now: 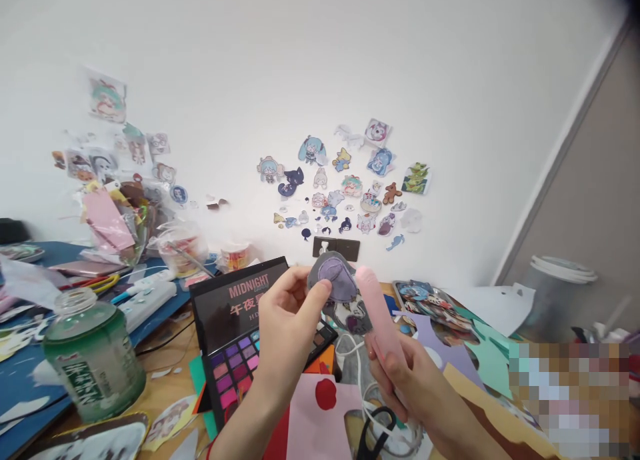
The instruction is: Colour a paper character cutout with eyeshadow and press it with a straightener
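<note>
My left hand (285, 327) pinches a grey and purple cartoon cut-out (337, 290), thumb on its front, holding it up in front of me. My right hand (407, 380) is wrapped round a pink stick-shaped tool (377, 307) with a white cord trailing from it; the tool's tip lies against the right edge of the cut-out. Below my hands are a pink paper with a red dot (320, 413) and black-handled scissors (375, 430).
An open eyeshadow palette (240, 340) stands just left of my hands. A green bottle (93, 360) sits at the near left on a cluttered blue desk mat. Coloured papers (480, 360) and sticker sheets lie to the right. Stickers (345, 187) cover the white wall.
</note>
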A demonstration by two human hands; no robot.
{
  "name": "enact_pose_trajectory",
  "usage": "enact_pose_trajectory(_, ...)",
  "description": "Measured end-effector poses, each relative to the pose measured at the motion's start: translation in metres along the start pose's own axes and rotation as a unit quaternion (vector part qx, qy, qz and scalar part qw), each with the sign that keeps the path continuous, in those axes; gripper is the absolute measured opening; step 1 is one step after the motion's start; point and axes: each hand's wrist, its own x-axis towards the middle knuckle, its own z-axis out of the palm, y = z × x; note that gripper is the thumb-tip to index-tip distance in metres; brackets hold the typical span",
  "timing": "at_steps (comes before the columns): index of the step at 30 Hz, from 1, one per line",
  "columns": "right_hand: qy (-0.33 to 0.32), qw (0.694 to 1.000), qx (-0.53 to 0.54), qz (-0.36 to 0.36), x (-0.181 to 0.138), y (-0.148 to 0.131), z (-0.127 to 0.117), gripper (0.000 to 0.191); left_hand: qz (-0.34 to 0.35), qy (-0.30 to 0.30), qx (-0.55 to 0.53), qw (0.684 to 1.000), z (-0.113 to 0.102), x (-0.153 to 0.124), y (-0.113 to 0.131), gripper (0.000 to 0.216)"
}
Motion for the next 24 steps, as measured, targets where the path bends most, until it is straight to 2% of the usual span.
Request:
enact_pose_trajectory(5, -0.022, 1.000, -0.009, 0.006, 0.003, 0.002, -0.003, 0.051, 0.020, 0.034, -0.006, 0.999, 0.002, -0.004, -0.001, 0.003)
enact_pose_trajectory(8, -0.017, 1.000, -0.014, 0.017, 0.004, 0.002, -0.004, 0.047, 0.030, 0.033, -0.015, 0.999, 0.003, -0.006, -0.001, 0.004)
enact_pose_trajectory(13, 0.032, 0.997, -0.070, 0.013, 0.002, -0.002, -0.003, 0.045, 0.026, -0.015, 0.016, 0.999, 0.002, -0.004, 0.002, 0.011)
enact_pose_trajectory(16, 0.077, 0.988, -0.131, 0.012, -0.001, -0.006, -0.002, 0.040, -0.023, -0.042, 0.038, 0.998, 0.002, -0.004, 0.005, 0.022)
enact_pose_trajectory(19, 0.124, 0.976, -0.181, 0.007, -0.003, -0.012, -0.001, 0.027, -0.069, -0.052, 0.005, 0.996, 0.002, -0.005, 0.007, 0.019)
enact_pose_trajectory(21, 0.140, 0.970, -0.201, -0.002, -0.004, -0.015, 0.000, 0.020, -0.063, -0.052, -0.012, 0.997, 0.002, -0.005, 0.007, 0.015)
enact_pose_trajectory(24, 0.148, 0.965, -0.216, -0.011, -0.004, -0.018, 0.002, 0.021, -0.032, -0.062, -0.002, 0.998, 0.000, -0.006, 0.005, 0.015)
